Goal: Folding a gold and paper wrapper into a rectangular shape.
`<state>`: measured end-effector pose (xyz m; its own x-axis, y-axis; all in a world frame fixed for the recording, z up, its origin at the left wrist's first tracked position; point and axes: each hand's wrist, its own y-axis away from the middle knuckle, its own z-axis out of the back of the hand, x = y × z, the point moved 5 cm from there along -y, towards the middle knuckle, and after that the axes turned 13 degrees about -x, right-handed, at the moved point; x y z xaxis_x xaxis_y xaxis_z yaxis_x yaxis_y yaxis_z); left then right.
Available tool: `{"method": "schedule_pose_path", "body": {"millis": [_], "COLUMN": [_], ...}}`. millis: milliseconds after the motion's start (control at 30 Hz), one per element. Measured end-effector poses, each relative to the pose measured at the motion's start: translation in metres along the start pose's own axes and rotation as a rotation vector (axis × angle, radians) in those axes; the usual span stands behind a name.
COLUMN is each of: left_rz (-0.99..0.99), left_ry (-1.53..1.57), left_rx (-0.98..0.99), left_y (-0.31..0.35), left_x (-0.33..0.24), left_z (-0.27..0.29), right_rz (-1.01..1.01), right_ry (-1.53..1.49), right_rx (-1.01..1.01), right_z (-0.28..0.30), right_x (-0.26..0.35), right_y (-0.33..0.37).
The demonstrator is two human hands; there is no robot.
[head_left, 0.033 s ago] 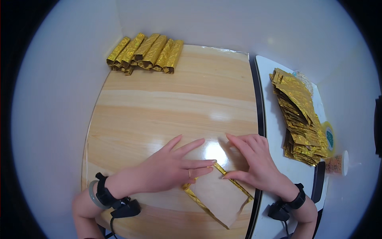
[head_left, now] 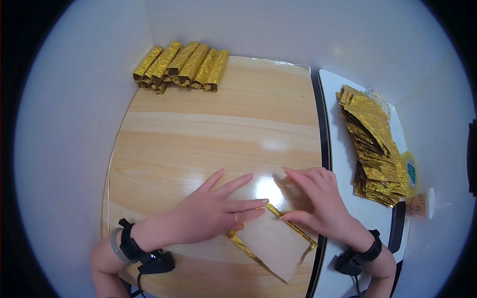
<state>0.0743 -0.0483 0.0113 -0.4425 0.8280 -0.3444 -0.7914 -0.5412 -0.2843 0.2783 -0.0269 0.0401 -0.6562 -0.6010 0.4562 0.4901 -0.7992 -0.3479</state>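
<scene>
A sheet of gold foil paper (head_left: 276, 243) lies on the near right of the wooden table, its plain beige side up. Narrow gold strips show along its folded edges. My left hand (head_left: 213, 211) rests with fingers spread over the sheet's upper left part, fingertips at its top corner. It wears a ring. At the sheet's right edge, my right hand (head_left: 320, 206) is arched, its thumb touching the folded strip and its fingers apart from the thumb. Neither hand grips anything.
Folded gold paper tubes (head_left: 186, 64) are piled at the far left of the wooden table (head_left: 218, 134). On the white table (head_left: 340, 164) at right lies a stack of gold paper pieces (head_left: 375, 149), beside a tape roll (head_left: 411, 171) and a cup with small pieces (head_left: 420, 204). Pale walls surround the tables.
My left hand has shifted very slightly left, and the sheet has edged slightly upward. The right thumb has moved a little; all else stays the same.
</scene>
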Motion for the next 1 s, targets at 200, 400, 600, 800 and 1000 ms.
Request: {"method": "schedule_pose_path", "body": {"millis": [200,400,600,800,1000], "left_rz": [0.226,0.361,0.429,0.467,0.417], "left_ry": [-0.398,-0.431,-0.260,-0.157,-0.149], "left_rx": [-0.161,-0.218,-0.196,-0.200,-0.215], "left_y": [0.030,0.043,0.043,0.043,0.045], "left_x": [-0.034,-0.036,-0.032,-0.033,-0.031], "left_z": [0.003,0.006,0.009,0.009,0.006], "right_rz": [-0.063,-0.116,-0.051,-0.069,-0.009], "right_ry": [-0.050,-0.122,-0.188,-0.243,-0.307], "right_rx": [-0.055,-0.059,0.041,0.070,0.073], "right_z": [0.034,0.032,0.029,0.015,0.005], "right_x": [-0.001,0.003,0.014,0.020,0.024], "right_y": [0.023,0.053,0.062,0.064,0.060]}}
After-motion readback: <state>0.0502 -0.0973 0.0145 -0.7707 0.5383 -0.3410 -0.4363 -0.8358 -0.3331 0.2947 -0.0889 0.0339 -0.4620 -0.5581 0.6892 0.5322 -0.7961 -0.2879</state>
